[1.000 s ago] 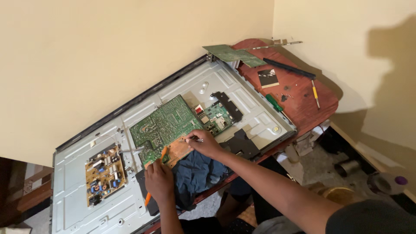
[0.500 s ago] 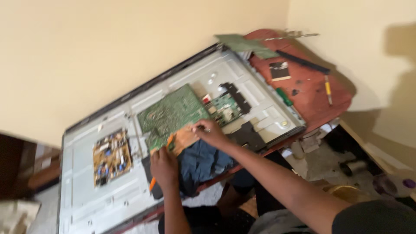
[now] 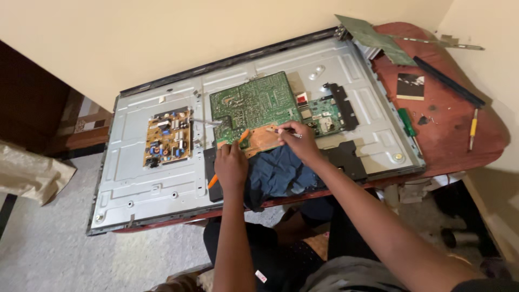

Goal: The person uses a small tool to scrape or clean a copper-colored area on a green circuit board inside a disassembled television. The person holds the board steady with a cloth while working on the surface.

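Note:
An opened flat television (image 3: 151, 178) lies back-up on a red table, its metal chassis bare. My left hand (image 3: 231, 165) grips an orange-handled tool (image 3: 213, 180) whose tip reaches a small tan circuit board (image 3: 263, 139) lying on a dark blue cloth (image 3: 281, 176). My right hand (image 3: 299, 141) holds a thin pointed tool (image 3: 282, 131) against the same board. A large green circuit board (image 3: 254, 103) sits just above my hands, partly over the tan board.
A yellow-brown power board (image 3: 167, 138) is fixed at the chassis's left. A smaller green board (image 3: 324, 114) and black bracket (image 3: 341, 105) lie to the right. The red table (image 3: 448, 135) holds a loose green board (image 3: 376, 39), screwdrivers (image 3: 473, 128) and a black rod (image 3: 448, 81).
The view has swung and steadied, looking more squarely down on the television. Both hands stay on the tan board with their tools, barely moved.

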